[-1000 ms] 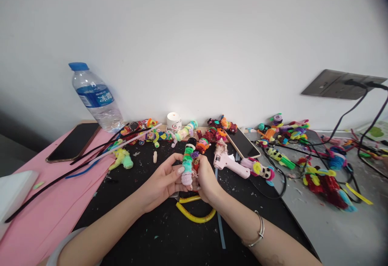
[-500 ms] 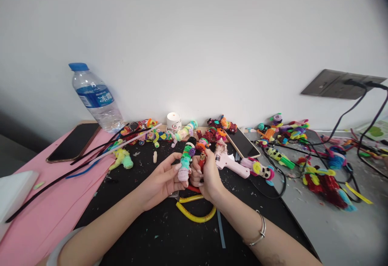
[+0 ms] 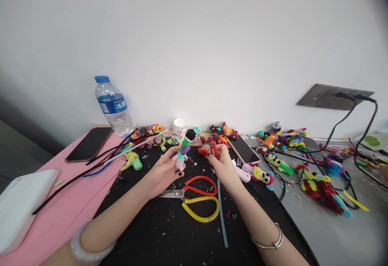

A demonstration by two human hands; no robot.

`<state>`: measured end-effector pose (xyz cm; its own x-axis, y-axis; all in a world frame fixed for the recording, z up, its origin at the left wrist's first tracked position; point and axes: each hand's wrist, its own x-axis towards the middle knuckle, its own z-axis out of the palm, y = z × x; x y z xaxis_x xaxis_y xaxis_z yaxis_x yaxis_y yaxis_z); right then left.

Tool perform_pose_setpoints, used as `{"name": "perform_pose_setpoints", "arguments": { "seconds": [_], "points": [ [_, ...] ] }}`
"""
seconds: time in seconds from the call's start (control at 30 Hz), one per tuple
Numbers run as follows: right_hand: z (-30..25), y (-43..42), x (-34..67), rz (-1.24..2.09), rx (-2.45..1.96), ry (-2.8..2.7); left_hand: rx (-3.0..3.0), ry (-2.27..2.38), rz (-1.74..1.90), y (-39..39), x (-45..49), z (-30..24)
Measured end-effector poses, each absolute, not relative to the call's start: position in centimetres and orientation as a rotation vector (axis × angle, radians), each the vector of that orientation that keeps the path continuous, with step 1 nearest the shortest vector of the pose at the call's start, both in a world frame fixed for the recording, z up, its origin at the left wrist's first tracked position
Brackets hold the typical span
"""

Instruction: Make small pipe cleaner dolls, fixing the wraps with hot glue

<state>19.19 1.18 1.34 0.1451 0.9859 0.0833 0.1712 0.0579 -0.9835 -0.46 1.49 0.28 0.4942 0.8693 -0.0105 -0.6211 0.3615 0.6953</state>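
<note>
My left hand (image 3: 163, 173) is closed around the lower part of a pipe-cleaner doll (image 3: 183, 149) in green, purple and white with a black top; the doll stands nearly upright in its fingers. To the right, my right hand (image 3: 223, 165) grips a red and orange pipe-cleaner doll (image 3: 213, 150), whose lower part the fingers hide. Below both hands lie scissors (image 3: 179, 193) with one red and one yellow handle. A pale pink glue gun (image 3: 242, 174) is partly covered by my right hand. Beside the scissors lies a thin grey-blue strip (image 3: 222, 213).
Along the wall are a tilted water bottle (image 3: 113, 108), a paper cup (image 3: 179, 128) and a phone (image 3: 245, 149). Another phone (image 3: 89, 144) and a white box (image 3: 27, 205) rest on pink paper (image 3: 81, 189). Several dolls and black cables (image 3: 338, 128) spread across the right side.
My hands have moved apart, each keeping its doll. My right hand has shifted right, over part of the glue gun, and the scissors now show fully. The view has shifted slightly.
</note>
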Motion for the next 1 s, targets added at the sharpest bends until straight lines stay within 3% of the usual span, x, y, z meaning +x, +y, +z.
{"name": "perform_pose_setpoints", "arguments": {
  "seconds": [0.33, 0.67, 1.0],
  "points": [
    [-0.1, 0.8, 19.9, 0.169, -1.584, -1.830, 1.116, 0.791, 1.299, 2.2, -0.5, 0.0],
    [-1.1, 1.0, 19.8, 0.118, -1.486, -2.056, 1.105, 0.758, 1.229, 2.3, -0.6, -0.3],
    [0.5, -0.5, 19.2, -0.242, -1.311, -1.873, 1.038, 0.700, 1.200, 2.2, -0.3, -0.4]
  ]
}}
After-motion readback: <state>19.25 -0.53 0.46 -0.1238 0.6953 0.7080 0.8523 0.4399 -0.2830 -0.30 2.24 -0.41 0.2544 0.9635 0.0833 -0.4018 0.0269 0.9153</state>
